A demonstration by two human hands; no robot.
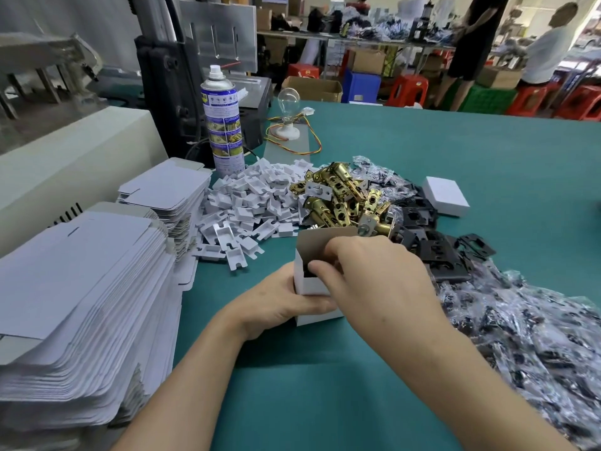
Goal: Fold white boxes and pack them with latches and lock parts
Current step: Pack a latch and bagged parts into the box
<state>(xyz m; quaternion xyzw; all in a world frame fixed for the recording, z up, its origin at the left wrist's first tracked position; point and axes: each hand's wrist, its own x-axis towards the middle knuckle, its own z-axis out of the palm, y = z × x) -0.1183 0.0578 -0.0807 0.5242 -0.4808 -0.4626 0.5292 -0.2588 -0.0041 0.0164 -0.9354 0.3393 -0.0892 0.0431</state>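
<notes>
Open white box [310, 285] upright on table [422, 141]. Left grip [276, 304] curled round box's left side. Right grip [374, 275] over box, pinching dark part [308, 273] inside. Brass latches [341, 196] behind box.

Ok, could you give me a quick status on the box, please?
Left hand grips open white box. Right hand pinches dark part inside. Brass latches piled close behind, nothing blocking.

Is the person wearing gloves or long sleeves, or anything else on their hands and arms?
No gloves. The left hand and the right hand are both bare. The left forearm and the right forearm are bare too, right down to the picture's edge, so no sleeve shows. No watch, ring, bracelet or marking can be seen.
</notes>
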